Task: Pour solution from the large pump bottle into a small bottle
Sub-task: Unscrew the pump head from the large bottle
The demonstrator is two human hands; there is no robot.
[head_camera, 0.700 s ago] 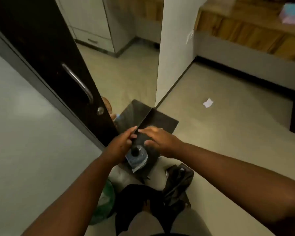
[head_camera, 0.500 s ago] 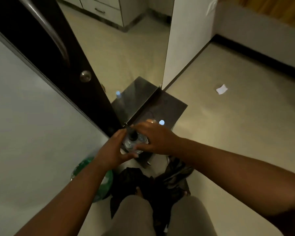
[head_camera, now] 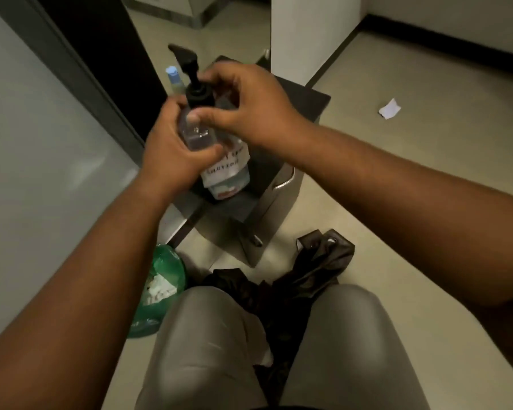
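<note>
Left hand (head_camera: 172, 152): grip closed around the clear body of the large pump bottle (head_camera: 197, 134), held above the dark worktop (head_camera: 296, 99).
Right hand (head_camera: 249, 108): fingers curled at the black pump collar (head_camera: 198, 96).
Small bottle (head_camera: 174, 79): blue-capped, stood behind.
Floor (head_camera: 397, 179): pale, paper scrap (head_camera: 390, 108) noted.

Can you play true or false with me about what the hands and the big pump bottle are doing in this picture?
1. Both hands are on the pump bottle. True.
2. The pump top has been taken off. False: it sits on the bottle.
3. The left hand grips the bottle's body. True.
4. The right hand rests flat on the floor. False: its fingers are at the bottle's neck.
5. A small blue-capped bottle stands behind. True.
</note>
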